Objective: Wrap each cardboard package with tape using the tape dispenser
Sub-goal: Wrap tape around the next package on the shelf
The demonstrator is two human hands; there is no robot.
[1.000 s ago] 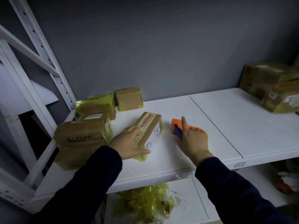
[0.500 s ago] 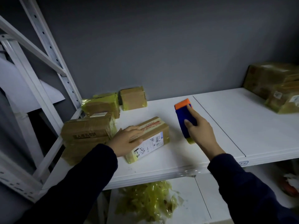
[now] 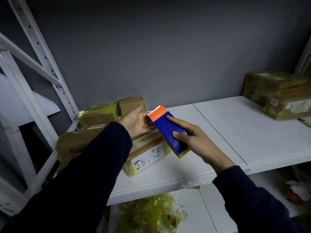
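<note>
Now your right hand grips the tape dispenser, lifted off the shelf, and your spread left hand has left the package beneath to reach its toothed edge for tape.

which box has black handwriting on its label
The package below the tape dispenser, nearest the front edge of the shelf; its white label shows black marker writing.

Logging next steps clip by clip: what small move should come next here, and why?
Probably the left hand pinches the tape end at the toothed edge of the dispenser and pulls some out. The right hand grips the dispenser above the labelled package, the left hand is open beside that edge, and no drawn tape shows.
</note>
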